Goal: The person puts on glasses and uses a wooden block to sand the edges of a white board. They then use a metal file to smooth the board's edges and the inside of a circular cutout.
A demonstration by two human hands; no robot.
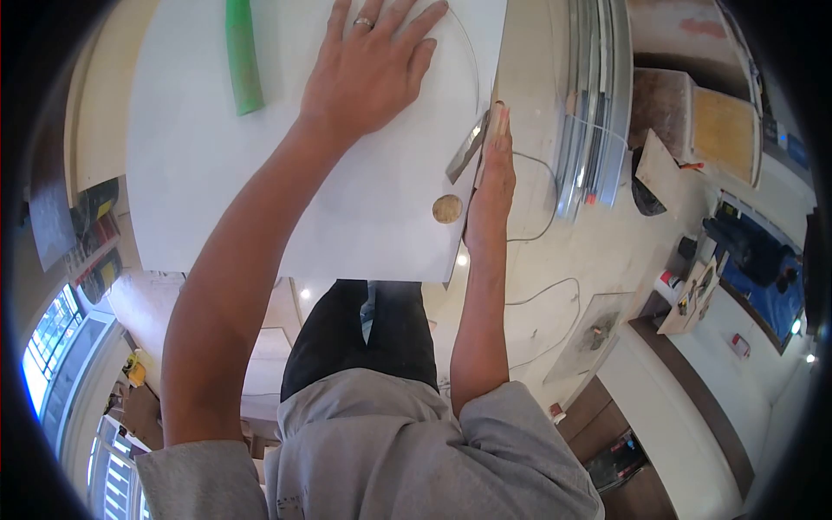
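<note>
A white board (234,191) fills the upper middle, with a thin curved line drawn on it. My left hand (368,74) lies flat on the board, fingers spread, a ring on one finger. Along the board's right edge is my right hand (496,173), its fingers stretched out against the edge; its palm side is hidden. Beside it, on the board, rests a short metallic strip (468,149). Just below the strip is a round brownish spot or hole (446,209); I cannot tell which. A green curved tube or handle (243,59) lies at the upper left of the board.
Long metal profiles (594,104) lie on the floor at the right. A thin cable (555,195) loops between them and the board. Boxes (724,130) stand at the upper right. Beyond, at the right, is another person (752,251) in dark clothing.
</note>
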